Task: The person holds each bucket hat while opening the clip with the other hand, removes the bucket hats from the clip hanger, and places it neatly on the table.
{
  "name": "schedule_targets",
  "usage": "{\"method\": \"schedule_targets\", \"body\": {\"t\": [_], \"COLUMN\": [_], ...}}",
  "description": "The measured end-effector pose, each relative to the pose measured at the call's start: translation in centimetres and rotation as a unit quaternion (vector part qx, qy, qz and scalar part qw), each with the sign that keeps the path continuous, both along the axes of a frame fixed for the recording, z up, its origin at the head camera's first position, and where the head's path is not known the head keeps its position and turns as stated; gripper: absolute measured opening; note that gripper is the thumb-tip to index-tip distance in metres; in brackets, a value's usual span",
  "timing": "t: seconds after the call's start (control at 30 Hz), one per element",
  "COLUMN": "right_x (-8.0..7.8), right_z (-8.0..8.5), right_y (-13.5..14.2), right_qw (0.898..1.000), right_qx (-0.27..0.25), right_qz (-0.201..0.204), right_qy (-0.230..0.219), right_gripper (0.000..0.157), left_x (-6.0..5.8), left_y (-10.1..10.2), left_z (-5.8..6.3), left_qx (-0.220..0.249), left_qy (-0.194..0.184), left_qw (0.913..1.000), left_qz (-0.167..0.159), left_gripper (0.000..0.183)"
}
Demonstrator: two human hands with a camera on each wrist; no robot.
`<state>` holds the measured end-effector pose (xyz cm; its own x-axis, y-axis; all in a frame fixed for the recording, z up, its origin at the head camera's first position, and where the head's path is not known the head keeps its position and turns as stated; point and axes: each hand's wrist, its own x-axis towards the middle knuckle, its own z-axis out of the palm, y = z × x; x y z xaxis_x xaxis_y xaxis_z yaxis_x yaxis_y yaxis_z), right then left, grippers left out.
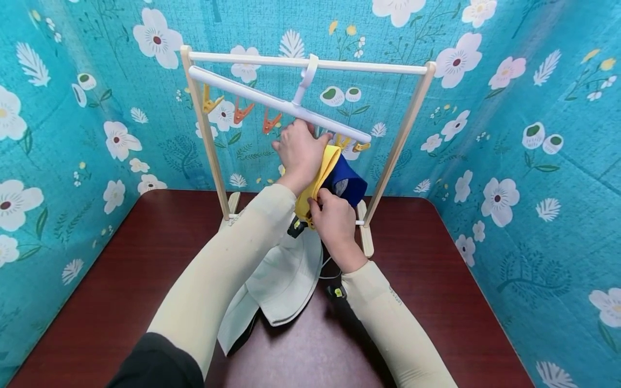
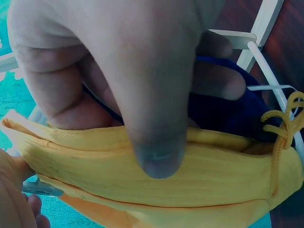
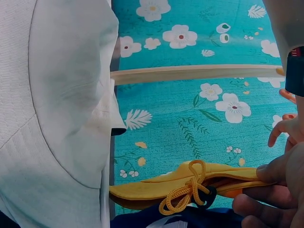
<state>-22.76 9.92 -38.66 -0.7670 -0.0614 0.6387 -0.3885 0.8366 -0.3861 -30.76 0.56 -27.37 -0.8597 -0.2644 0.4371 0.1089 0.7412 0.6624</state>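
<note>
Garment point(image 1: 326, 168), yellow at the waist and blue below it, sits under the lower end of the hanger point(image 1: 278, 102), above the far half of the table point(image 1: 160, 269). The right hand point(image 1: 335, 218) is closed on its waistband, thumb in front and fingers behind, which likely keeps the band taut and level with the clips. The left hand point(image 1: 301, 153), just under the hanger, appears to pinch a pale clip point(image 2: 42, 188) between thumb and fingers, though they hide most of it.

The hanger hooks over the rail point(image 1: 364, 66) and tilts, probably because the hands' work pulls on one side. Two orange clips point(image 1: 242, 110) hang along the raised half, with a yellow clip point(image 1: 211, 101) nearer its tip.

The waist shows only a narrow gap, so its inside cannot be read; the drawstring point(image 3: 192, 187) is tied in a bow at the lower end. On the table, a white hat point(image 1: 286, 275) lies in front of the stand, towards the near edge; whether it holds anything cannot be told.
</note>
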Motion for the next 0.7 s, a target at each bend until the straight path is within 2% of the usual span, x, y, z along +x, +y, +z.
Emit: {"method": "schedule_targets", "body": {"t": [0.13, 0.37, 0.7], "right_x": [0.0, -0.2, -0.1], "right_z": [0.0, 0.0, 0.2], "right_y": [-0.1, -0.1, -0.2], "right_qw": [1.000, 1.000, 1.000], "right_qx": [0.001, 0.002, -0.001], "right_qz": [0.000, -0.002, 0.002], "right_qy": [-0.002, 0.009, 0.022], "right_gripper": [0.021, 0.027, 0.032], "left_x": [0.1, 0.3, 0.3], "left_y": [0.0, 0.6, 1.0], "left_z": [-0.1, 0.3, 0.6], "left_qx": [0.017, 0.067, 0.039], "left_qy": [-0.005, -0.022, -0.028], "left_qw": [0.9998, 0.9961, 0.9983], "left_qz": [-0.005, -0.052, -0.032], "left_gripper": [0.045, 0.047, 0.037]}}
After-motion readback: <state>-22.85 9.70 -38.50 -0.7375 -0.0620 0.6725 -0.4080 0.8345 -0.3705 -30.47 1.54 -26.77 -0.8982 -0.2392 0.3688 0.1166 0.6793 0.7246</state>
